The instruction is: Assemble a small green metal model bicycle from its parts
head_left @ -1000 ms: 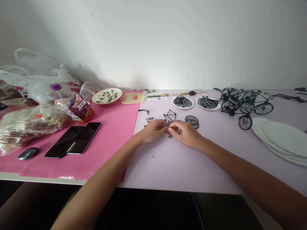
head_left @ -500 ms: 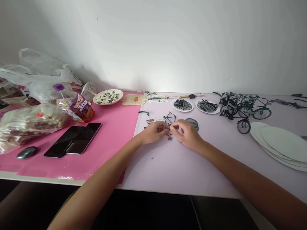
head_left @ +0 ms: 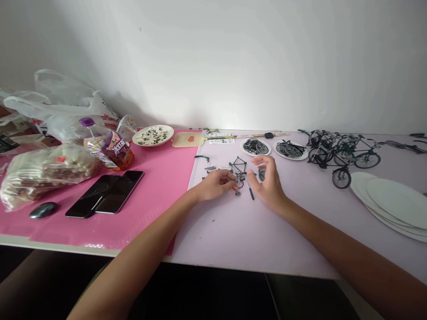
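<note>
My left hand (head_left: 218,184) is closed, thumb and fingers pinching a small dark model-bicycle part (head_left: 239,178) whose exact shape I cannot make out. To its right, my right hand (head_left: 267,182) is open, thumb and fingers apart, with nothing visible in it. A small dark-handled screwdriver (head_left: 251,190) lies between the hands, beside the right thumb. Just beyond them is a dark green bicycle frame (head_left: 238,165). A spoked wheel (head_left: 262,174) is partly hidden behind my right hand. A curved dark part (head_left: 202,157) lies farther left, and a small round piece (head_left: 237,193) below the left fingertips.
Plates of wheels (head_left: 255,146) and dark bicycle parts (head_left: 291,150) stand at the back. Model bicycles (head_left: 356,153) and stacked white plates (head_left: 396,202) are on the right. Leftward are phones (head_left: 105,193), a drink bottle (head_left: 108,146), bags (head_left: 50,171) and a plate of small pieces (head_left: 153,135).
My right hand has drawn away from my left and opened, uncovering the screwdriver and the pinched part. My left hand stays in its pinch. The view has shifted slightly.
</note>
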The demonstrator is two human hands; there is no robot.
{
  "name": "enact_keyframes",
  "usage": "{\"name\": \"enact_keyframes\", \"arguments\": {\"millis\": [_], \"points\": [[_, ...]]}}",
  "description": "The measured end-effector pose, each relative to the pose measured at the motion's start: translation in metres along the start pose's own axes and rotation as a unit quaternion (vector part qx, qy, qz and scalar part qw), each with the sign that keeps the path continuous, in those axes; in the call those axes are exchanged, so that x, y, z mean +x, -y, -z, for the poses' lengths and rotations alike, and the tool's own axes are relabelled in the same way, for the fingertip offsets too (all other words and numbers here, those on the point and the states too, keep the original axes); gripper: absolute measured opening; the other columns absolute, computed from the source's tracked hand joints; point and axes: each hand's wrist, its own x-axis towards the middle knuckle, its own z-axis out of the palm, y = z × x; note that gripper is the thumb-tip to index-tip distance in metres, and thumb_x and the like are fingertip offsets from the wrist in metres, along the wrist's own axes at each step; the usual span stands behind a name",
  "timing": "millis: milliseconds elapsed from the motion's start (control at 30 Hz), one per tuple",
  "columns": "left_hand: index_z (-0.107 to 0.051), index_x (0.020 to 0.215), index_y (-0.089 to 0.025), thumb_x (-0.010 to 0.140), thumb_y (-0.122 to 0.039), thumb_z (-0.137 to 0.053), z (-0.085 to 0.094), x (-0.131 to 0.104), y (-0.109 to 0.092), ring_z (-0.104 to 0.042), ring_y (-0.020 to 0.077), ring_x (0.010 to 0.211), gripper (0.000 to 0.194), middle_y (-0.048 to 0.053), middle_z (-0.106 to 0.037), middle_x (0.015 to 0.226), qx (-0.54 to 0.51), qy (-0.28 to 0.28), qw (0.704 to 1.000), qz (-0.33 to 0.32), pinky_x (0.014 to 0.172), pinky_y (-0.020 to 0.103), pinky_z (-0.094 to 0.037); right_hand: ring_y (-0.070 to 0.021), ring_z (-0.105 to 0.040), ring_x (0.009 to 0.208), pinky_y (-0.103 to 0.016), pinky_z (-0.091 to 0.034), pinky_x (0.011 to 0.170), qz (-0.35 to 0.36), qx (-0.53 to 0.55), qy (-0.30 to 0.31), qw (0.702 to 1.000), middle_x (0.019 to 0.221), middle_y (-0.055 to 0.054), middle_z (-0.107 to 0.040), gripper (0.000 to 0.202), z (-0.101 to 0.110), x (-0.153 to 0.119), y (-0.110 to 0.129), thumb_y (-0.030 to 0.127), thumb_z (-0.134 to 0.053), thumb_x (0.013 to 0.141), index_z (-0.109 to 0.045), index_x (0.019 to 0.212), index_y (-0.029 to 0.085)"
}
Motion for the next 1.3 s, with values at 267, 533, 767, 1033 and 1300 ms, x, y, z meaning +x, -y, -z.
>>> {"name": "enact_keyframes", "arguments": {"millis": [267,533,767,1033,1300], "points": [[-0.059,0.097,-0.018,0.092,-0.026,-0.066,0.0,0.0001,0.0008,-0.076,0.0202,0.091,0.011,0.008,-0.079,0.094,0.005,0.001,1.0,0.001,0.095,0.04,-0.057,-0.0278,-0.061,0.112,-0.049,-0.054,0.094,-0.008,-0.009,0.025,1.0,0.119,-0.01,-0.061,0.033,-0.0016,-0.0011,-0.006,0.022,-0.061,0.092,-0.046,0.121,0.028],[-0.059,0.099,-0.017,0.095,-0.024,-0.063,-0.0002,-0.0025,-0.0035,-0.077,0.0214,0.093,0.009,0.01,-0.079,0.095,0.013,0.009,1.0,0.002,0.095,0.041,-0.057,-0.0288,-0.06,0.115,-0.049,-0.055,0.092,-0.021,0.006,0.026,0.999,0.122,-0.012,-0.06,0.035,-0.0011,-0.0012,-0.0029,0.021,-0.06,0.092,-0.044,0.122,0.028],[-0.059,0.099,-0.017,0.094,-0.024,-0.065,0.0002,-0.0004,-0.001,-0.076,0.0214,0.093,0.01,0.01,-0.079,0.096,0.015,0.005,1.0,0.005,0.095,0.041,-0.056,-0.0292,-0.06,0.117,-0.051,-0.054,0.096,-0.019,0.001,0.038,0.999,0.12,-0.011,-0.059,0.035,-0.0012,-0.0017,-0.0058,0.022,-0.06,0.093,-0.044,0.123,0.028],[-0.06,0.098,-0.017,0.094,-0.026,-0.068,0.0005,0.0012,0.0027,-0.076,0.0203,0.09,0.013,0.01,-0.079,0.097,0.004,0.004,1.0,0.005,0.094,0.041,-0.056,-0.0283,-0.06,0.114,-0.051,-0.052,0.1,-0.029,0.002,0.044,0.999,0.121,-0.011,-0.061,0.028,-0.0004,-0.0019,-0.004,0.027,-0.059,0.097,-0.045,0.122,0.028],[-0.06,0.098,-0.018,0.093,-0.03,-0.07,0.0016,0.0013,0.0049,-0.077,0.0213,0.093,0.017,0.01,-0.08,0.097,0.0,0.008,1.0,-0.001,0.095,0.042,-0.056,-0.0284,-0.061,0.112,-0.05,-0.054,0.097,-0.012,-0.004,0.057,0.998,0.117,-0.01,-0.062,0.022,-0.0005,-0.0007,-0.0047,0.027,-0.059,0.097,-0.048,0.117,0.028]]}}
